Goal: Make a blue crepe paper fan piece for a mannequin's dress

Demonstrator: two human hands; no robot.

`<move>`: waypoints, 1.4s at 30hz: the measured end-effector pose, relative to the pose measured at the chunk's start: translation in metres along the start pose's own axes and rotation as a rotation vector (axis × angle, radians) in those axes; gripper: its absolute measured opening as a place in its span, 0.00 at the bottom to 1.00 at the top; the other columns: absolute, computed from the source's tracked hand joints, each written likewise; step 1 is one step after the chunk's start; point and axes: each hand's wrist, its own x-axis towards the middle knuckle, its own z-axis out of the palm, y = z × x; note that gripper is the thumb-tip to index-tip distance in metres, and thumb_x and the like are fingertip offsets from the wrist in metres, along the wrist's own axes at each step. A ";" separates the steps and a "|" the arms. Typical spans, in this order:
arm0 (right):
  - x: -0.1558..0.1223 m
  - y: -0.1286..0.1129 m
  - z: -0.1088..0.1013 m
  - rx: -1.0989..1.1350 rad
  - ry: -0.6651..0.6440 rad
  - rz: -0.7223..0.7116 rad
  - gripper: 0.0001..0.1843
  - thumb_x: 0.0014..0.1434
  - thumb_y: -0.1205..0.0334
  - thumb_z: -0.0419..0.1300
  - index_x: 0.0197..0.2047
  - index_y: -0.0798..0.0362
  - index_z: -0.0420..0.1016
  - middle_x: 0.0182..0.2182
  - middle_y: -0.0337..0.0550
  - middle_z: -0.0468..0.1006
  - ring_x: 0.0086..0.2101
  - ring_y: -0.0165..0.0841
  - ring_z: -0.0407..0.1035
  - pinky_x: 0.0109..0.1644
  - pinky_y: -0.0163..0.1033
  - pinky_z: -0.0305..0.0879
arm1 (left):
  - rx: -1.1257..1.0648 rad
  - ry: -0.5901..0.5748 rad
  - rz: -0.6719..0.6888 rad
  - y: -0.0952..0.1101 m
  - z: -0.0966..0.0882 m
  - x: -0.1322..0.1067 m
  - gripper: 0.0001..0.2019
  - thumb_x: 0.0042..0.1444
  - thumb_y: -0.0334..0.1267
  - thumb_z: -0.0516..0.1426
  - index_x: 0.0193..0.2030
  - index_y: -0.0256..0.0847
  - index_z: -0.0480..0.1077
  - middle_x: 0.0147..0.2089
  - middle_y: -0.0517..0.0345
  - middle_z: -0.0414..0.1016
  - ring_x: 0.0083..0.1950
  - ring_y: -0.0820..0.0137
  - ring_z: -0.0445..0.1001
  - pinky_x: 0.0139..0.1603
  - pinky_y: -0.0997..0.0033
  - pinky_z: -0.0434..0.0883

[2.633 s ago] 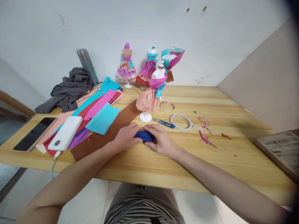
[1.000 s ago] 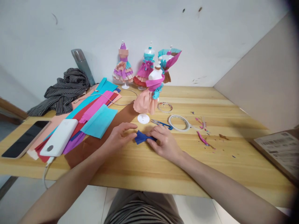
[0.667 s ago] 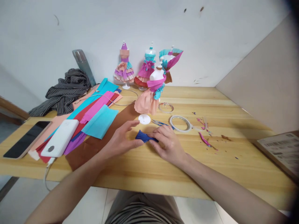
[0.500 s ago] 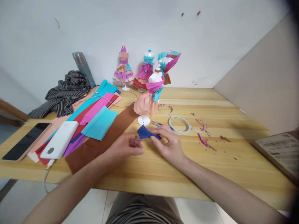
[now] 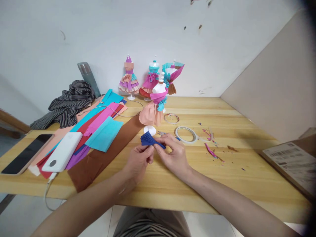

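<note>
A dark blue piece of crepe paper [image 5: 147, 138], gathered into pleats that fan out on the left, is held above the table. My right hand [image 5: 172, 152] pinches its narrow middle between thumb and fingers. With thumb and forefinger, my left hand [image 5: 141, 159] grips the lower edge of the fan. Just behind stands a small dress form [image 5: 159, 88] in a pink and peach paper dress, on a round white base [image 5: 149, 130]. Partly hidden by my right hand are small snips [image 5: 161, 133]. A roll of double-sided tape [image 5: 186, 135] lies to their right.
Crepe paper strips [image 5: 105, 133] lie on the left with a white power bank [image 5: 62, 151] and a phone [image 5: 26, 153]. More dressed forms [image 5: 129, 77] stand by the wall. Paper scraps [image 5: 211, 150] and a cardboard box [image 5: 291, 161] are on the right. A bottle [image 5: 89, 79] leans behind striped cloth [image 5: 71, 102].
My left hand has come in from beside the blue paper and closed on its lower edge. My right hand keeps its pinch. The view has tilted slightly upward.
</note>
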 end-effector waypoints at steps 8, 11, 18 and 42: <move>-0.005 0.000 -0.001 0.013 -0.067 -0.027 0.07 0.59 0.69 0.58 0.40 0.53 0.76 0.31 0.45 0.74 0.33 0.36 0.71 0.35 0.40 0.70 | 0.099 0.058 0.064 -0.006 -0.004 0.002 0.23 0.38 0.53 0.68 0.17 0.37 0.64 0.15 0.66 0.61 0.19 0.81 0.55 0.22 0.75 0.51; -0.005 0.000 -0.006 0.061 -0.122 0.005 0.07 0.59 0.68 0.58 0.40 0.54 0.77 0.31 0.45 0.75 0.32 0.35 0.70 0.35 0.40 0.69 | 0.207 0.016 0.074 -0.006 -0.010 0.005 0.23 0.44 0.55 0.64 0.18 0.38 0.63 0.14 0.66 0.59 0.17 0.80 0.53 0.21 0.74 0.48; -0.005 0.005 -0.008 0.186 -0.148 0.145 0.08 0.60 0.66 0.57 0.34 0.52 0.78 0.26 0.41 0.74 0.28 0.32 0.69 0.34 0.39 0.66 | 0.379 -0.061 0.064 0.005 -0.017 0.004 0.22 0.47 0.53 0.61 0.16 0.40 0.60 0.14 0.66 0.58 0.18 0.79 0.53 0.22 0.73 0.48; -0.007 0.002 -0.006 0.161 -0.065 0.281 0.03 0.52 0.67 0.60 0.28 0.53 0.74 0.22 0.38 0.70 0.23 0.30 0.64 0.27 0.36 0.63 | 0.234 -0.131 -0.020 0.006 -0.014 0.004 0.15 0.39 0.46 0.68 0.25 0.36 0.74 0.18 0.64 0.64 0.19 0.80 0.58 0.22 0.75 0.53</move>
